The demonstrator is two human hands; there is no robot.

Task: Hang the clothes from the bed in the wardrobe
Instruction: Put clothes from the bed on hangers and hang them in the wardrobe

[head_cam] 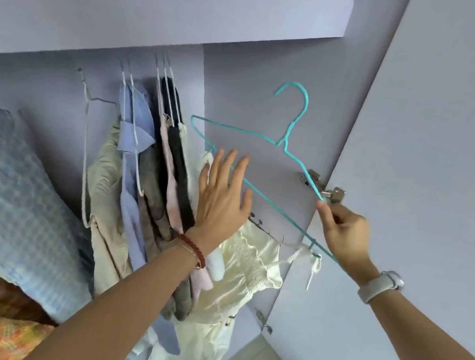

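- lilac wardrobe (271, 99) fills frame, door open at right; several garments already hang at centre left (153, 168), so task judged partly done.
- cream dress (248, 272), centre bottom, on teal hanger (283, 143), not yet hooked up.
- left hand (221, 199), fingers straight and spread, presses hung clothes aside.
- right hand (343, 236) pinches hanger's right shoulder wire.

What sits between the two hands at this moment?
In the head view, the teal hanger's lower wire spans from the open left hand to the pinching right hand, with the cream dress hanging beneath.
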